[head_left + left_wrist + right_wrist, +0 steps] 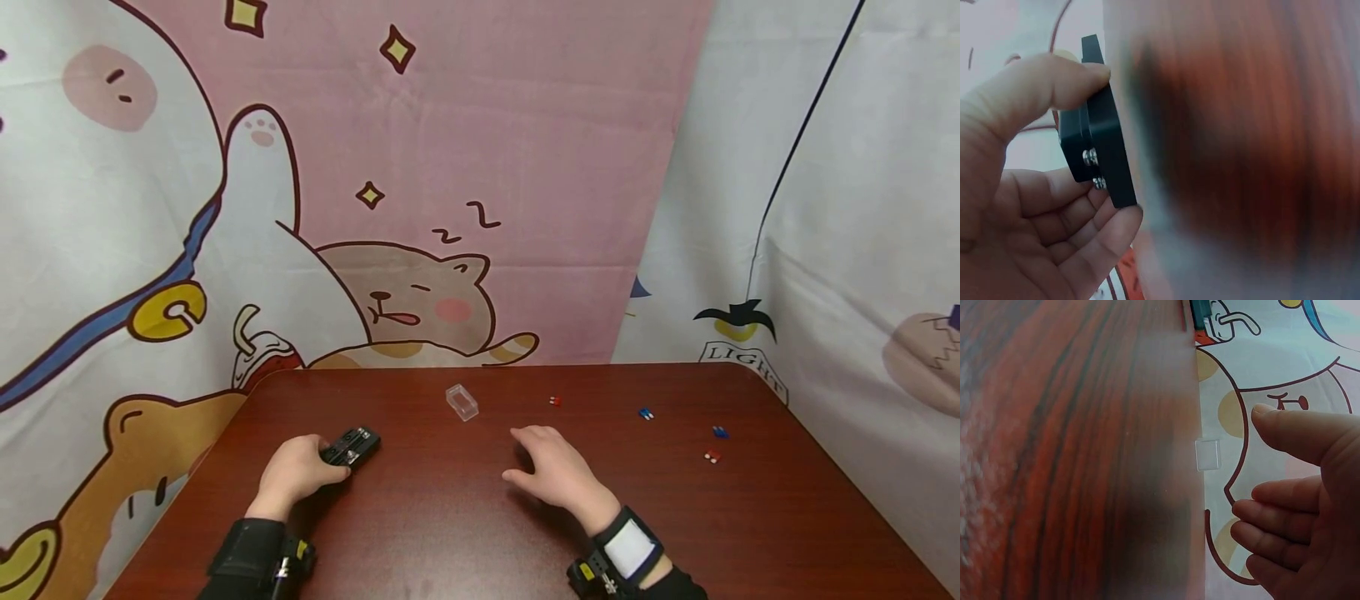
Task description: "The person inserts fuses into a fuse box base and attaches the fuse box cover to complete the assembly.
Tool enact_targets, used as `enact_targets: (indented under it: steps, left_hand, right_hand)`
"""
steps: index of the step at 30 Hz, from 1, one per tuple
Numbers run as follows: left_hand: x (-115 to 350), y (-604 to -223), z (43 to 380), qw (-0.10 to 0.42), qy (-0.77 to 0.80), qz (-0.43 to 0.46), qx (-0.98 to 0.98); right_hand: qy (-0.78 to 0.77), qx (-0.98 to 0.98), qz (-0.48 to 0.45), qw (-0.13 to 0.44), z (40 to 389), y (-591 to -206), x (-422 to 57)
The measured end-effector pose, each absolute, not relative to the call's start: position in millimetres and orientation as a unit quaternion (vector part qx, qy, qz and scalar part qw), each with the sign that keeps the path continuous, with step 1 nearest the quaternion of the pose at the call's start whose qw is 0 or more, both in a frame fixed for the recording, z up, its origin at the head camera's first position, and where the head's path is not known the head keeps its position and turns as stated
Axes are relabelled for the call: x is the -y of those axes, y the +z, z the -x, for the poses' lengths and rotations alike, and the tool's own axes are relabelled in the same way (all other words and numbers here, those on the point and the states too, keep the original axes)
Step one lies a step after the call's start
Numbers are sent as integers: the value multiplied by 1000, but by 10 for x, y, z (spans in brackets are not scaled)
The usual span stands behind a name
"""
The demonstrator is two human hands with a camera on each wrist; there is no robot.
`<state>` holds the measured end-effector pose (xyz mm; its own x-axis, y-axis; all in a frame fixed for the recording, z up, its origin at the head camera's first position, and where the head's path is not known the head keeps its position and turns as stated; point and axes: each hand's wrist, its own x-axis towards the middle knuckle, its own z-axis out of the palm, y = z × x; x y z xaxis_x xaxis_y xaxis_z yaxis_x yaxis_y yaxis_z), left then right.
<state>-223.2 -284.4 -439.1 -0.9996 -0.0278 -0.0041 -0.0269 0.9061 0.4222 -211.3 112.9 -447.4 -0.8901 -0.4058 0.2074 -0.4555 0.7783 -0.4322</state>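
My left hand [294, 471] grips a small black rectangular device [351, 447] by its edges, over the left part of the table. In the left wrist view the thumb lies on one edge of the black device [1107, 140] and the fingers are at the other. Two silver screw-like metal parts [1090, 157] stick out of its side. My right hand [558, 473] is over the middle of the table, holding nothing, its thumb apart from the fingers. A clear plastic box [462, 402] lies beyond the hands, between them; the right wrist view shows the box [1207, 455] too.
On the wooden table [420, 525], a small red-and-white piece [555, 401] lies near the far edge. Farther right are two small blue pieces, one nearer [646, 413] and one farther [720, 432], and another red-and-white piece [712, 457]. A printed cloth [540, 167] hangs behind the table.
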Motion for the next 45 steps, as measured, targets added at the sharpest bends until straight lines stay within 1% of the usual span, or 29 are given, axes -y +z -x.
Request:
enact_targets:
  steps: [8,19,25,28,34,45]
  left_hand:
    - [2453,-4312,2217,29,-254,34,966]
    - [1916,-4220,2160,63,-258,123,956]
    - [1664,-4223,2132,78,-245,181,949]
    - [1544,-4236,2128,78,-238,211,945]
    - [1354,-4269,2125,64,-237,254,935]
    - [1152,-4362,2187,38,-244,298,922]
  right_hand:
    - [241,939,-237,51,2116,-4445,-1101]
    - [251,932,-256,52,2095,-4392,-1038]
    - [267,920,-278,70,2090,-4377,-1018]
    - [280,910,-297,74,2086,-4369,-1006]
    - [276,903,-323,62,2084,-4364,-1011]
    - [256,914,-314,38,2111,-4376,-1150]
